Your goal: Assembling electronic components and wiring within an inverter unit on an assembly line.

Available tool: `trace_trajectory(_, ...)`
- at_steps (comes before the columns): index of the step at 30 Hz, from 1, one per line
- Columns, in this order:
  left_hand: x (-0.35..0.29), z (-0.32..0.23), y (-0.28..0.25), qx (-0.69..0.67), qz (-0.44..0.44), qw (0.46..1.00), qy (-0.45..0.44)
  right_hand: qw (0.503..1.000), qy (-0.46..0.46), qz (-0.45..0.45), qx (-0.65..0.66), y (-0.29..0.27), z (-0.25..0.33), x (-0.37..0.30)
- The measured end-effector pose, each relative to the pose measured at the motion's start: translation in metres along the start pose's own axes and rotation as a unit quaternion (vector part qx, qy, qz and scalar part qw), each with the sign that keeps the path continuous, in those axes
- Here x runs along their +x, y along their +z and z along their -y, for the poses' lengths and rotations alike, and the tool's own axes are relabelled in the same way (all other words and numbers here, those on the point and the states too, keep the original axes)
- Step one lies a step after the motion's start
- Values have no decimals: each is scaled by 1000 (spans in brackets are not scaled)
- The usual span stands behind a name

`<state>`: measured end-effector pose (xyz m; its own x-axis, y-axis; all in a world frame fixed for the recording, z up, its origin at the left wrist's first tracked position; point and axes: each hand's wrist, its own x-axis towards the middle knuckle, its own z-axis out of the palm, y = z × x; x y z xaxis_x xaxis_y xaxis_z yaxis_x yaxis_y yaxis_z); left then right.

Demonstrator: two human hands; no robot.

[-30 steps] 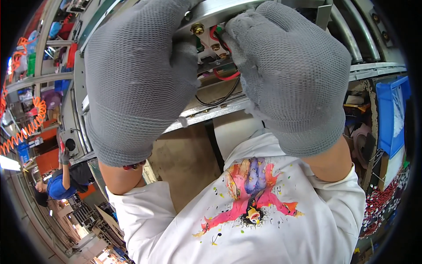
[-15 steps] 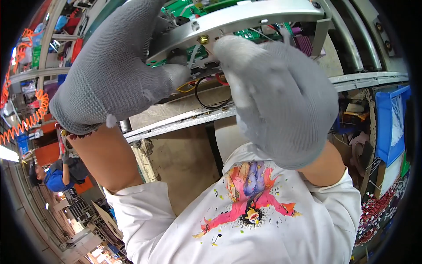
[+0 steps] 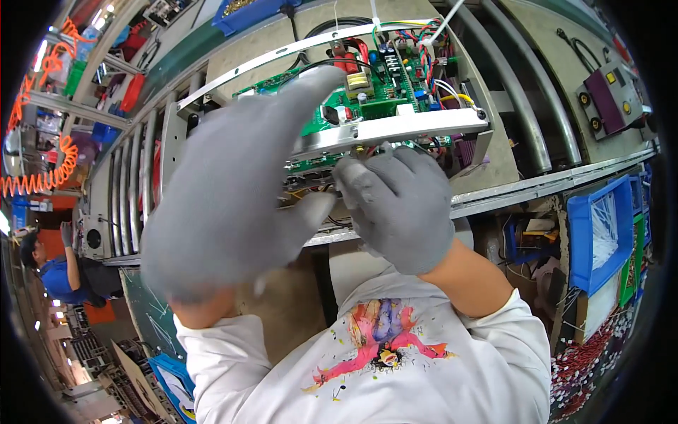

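Metal chassis (image 3: 381, 129) with a green circuit board (image 3: 390, 88) inside sits on the beige counter (image 3: 503, 159), steel rollers (image 3: 513, 106) just beside it and a purple-and-grey box (image 3: 613, 102) past those. Left hand (image 3: 233, 184) is a blur blocking part of the board, thumb and fingers apart; right hand (image 3: 402, 208) has its fingers curled at the front rail (image 3: 441, 124), can't tell if they're gripping anything. Bin-wise, a blue bin (image 3: 579, 237) on the right has white strips (image 3: 604, 226), another blue bin (image 3: 247, 19) up top holds brassy bits (image 3: 236, 6).

Above the circuit board (image 3: 385, 92) is open room; a silver rail (image 3: 424, 124) bars its near side.
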<state>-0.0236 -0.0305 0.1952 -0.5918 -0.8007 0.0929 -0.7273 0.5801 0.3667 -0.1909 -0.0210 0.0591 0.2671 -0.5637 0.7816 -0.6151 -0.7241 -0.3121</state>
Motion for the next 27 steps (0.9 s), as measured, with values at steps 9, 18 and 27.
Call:
trace_trajectory(9, -22, 3, 87, -70, -198, 978, -11, 973, 101, -53, 199, -9, -8, -4)
trace_trajectory(18, -18, 23, 100, -28, -187, 982, 28, 968, 65, -26, 242, -16, -16, -5)
trace_trajectory(27, -25, 19, 103, -222, -221, 941, 132, 973, 121, -33, 192, -30, -11, -16)
